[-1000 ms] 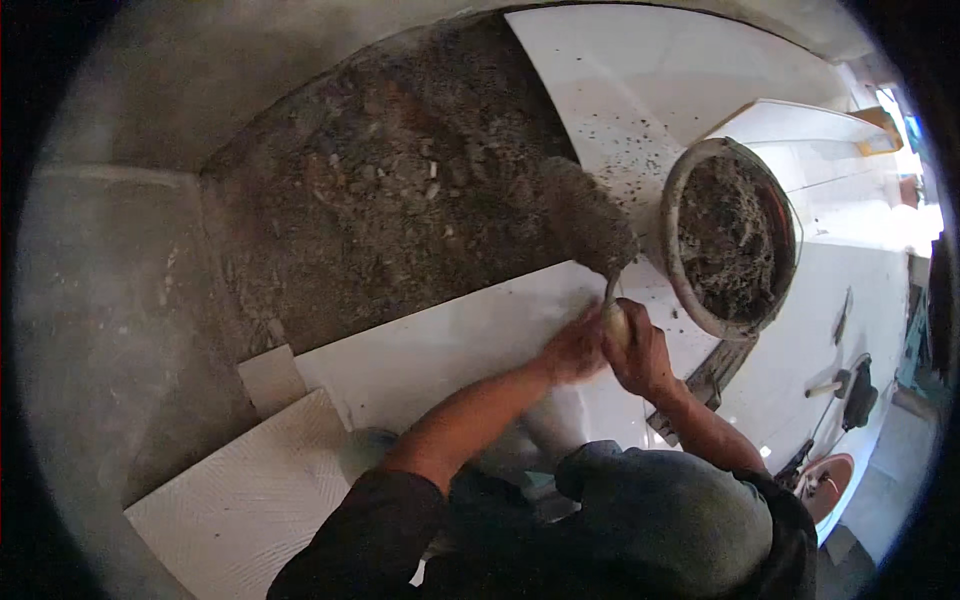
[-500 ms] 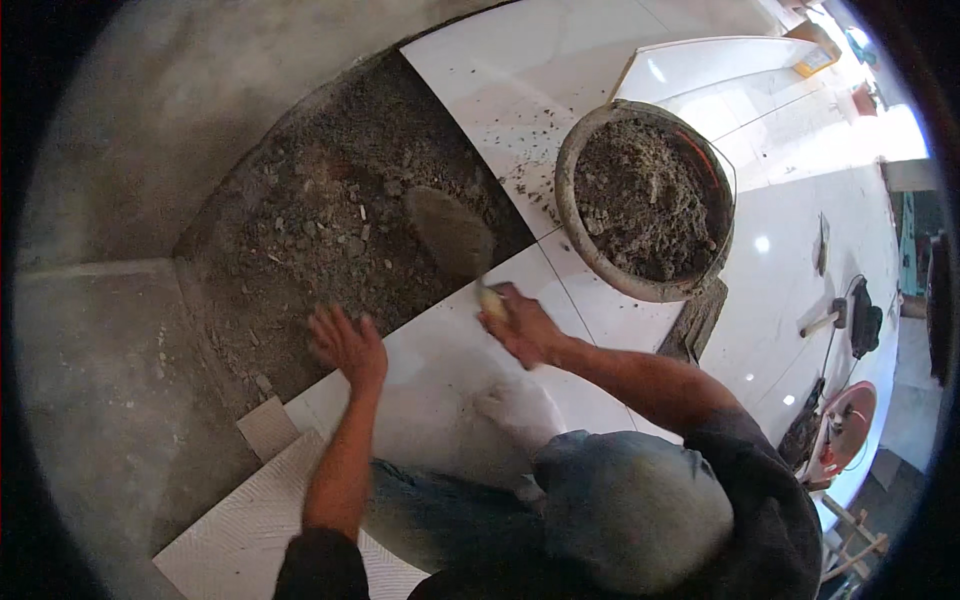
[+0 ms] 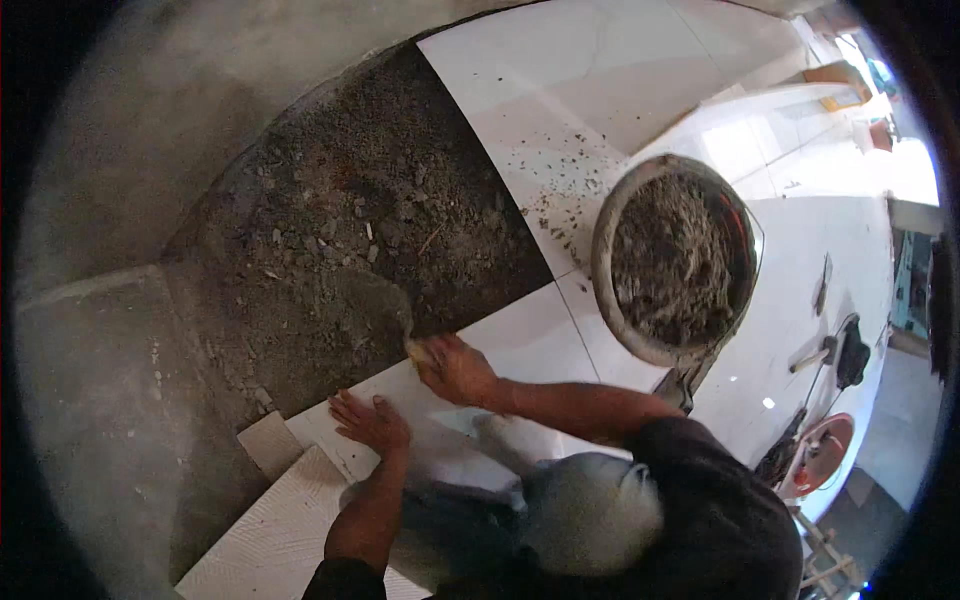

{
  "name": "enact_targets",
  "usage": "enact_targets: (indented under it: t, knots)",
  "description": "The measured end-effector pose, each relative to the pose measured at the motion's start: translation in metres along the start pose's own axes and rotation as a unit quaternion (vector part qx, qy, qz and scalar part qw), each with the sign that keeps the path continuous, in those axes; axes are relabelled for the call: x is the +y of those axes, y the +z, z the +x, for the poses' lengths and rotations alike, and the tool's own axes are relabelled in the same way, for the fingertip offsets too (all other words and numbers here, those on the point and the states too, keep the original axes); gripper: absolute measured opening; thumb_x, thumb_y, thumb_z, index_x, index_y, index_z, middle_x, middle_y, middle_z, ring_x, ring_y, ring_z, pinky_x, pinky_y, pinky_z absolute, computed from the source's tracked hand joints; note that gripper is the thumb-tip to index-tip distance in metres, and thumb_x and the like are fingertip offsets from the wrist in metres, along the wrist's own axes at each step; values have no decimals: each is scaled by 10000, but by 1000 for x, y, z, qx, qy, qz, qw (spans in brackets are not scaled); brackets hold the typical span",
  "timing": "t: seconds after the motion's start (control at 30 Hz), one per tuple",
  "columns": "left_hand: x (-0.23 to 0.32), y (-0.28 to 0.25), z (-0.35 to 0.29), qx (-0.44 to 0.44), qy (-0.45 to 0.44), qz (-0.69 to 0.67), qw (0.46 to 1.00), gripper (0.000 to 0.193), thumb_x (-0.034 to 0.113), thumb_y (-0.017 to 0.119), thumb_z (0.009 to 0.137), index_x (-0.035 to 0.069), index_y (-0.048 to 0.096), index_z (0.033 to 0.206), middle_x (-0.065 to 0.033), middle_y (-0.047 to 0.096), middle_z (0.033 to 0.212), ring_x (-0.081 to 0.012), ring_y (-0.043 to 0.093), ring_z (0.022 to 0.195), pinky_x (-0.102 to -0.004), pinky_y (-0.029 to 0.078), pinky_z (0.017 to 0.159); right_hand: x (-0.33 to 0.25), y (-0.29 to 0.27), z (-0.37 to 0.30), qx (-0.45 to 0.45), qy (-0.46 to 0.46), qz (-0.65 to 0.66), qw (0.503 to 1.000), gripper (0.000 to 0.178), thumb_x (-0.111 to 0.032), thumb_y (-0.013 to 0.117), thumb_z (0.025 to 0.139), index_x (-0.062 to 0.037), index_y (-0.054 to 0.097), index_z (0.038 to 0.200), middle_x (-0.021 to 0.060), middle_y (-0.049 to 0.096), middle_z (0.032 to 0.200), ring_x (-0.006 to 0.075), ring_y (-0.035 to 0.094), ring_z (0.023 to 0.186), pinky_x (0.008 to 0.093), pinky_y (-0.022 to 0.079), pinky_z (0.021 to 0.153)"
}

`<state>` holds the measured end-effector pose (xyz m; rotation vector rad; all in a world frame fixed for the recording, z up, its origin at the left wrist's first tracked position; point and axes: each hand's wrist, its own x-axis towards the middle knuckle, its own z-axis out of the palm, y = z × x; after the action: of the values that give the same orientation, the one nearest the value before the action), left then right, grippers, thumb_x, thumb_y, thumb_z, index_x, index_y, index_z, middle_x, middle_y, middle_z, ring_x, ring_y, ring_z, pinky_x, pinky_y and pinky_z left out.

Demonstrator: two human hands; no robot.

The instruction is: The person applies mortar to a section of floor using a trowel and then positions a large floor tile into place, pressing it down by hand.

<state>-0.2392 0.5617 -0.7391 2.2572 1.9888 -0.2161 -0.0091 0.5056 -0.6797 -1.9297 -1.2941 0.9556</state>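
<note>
My right hand (image 3: 458, 371) is closed round the pale handle of a trowel (image 3: 375, 308). Its blade, smeared by motion, lies low over grey mortar bed (image 3: 340, 225), a rough patch of sandy crumbs and small stones. My left hand (image 3: 372, 424), fingers apart and holding nothing, rests on the white floor tile (image 3: 520, 335) at the edge bordering that bed. To the right, a round bucket (image 3: 603, 262) full of crumbly mortar (image 3: 672, 260) stands on the tiles.
Bare concrete wall (image 3: 210, 90) bounds the bed at left and back. A ridged-back tile (image 3: 265, 530) and a small tile piece (image 3: 270, 445) lie at lower left. Crumbs dot the tiles beside the bucket. Farther right are a hammer (image 3: 815, 355) and a reddish basin (image 3: 825, 455).
My right hand has swept the trowel leftward and nearer me across the bed. My left hand has come back from above the mortar onto the tile edge. The view has shifted somewhat.
</note>
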Motion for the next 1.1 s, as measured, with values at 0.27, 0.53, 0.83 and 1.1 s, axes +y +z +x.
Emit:
enact_targets:
  t: [0.27,0.53,0.83,1.1]
  knots:
    - [-5,-7,9,-34,-22,16,999,809,627,220,931,41,155,1485,-196,57,1554,-374,18,1438,-592,26,1108,61,-70,22,348,125,-138,919,611,-220,594,873,5,342,1382,292,286,1398,464,286,1297,522,272,1067]
    - [-22,-6,12,-108,-3,-11,994,811,589,256,950,39,14,1495,-217,-56,1551,-387,-89,1431,-593,13,1108,27,-81,146,182,33,14,983,708,-306,663,788,-38,367,1373,293,344,1378,426,365,1286,488,321,1069]
    - [-92,-84,-44,-311,222,-30,924,709,348,517,932,24,194,1473,-234,233,1501,-394,231,1384,-487,199,1126,-53,-87,-9,65,242,133,959,343,-250,609,869,-3,599,1107,234,623,1042,385,589,1010,451,465,886]
    - [-137,-288,-237,-707,-243,-301,592,512,415,467,966,105,448,1373,-115,539,1281,-283,510,1154,-400,408,989,40,-299,-202,455,340,-154,808,509,-251,654,859,10,447,1244,213,517,1133,361,538,1000,445,428,872]
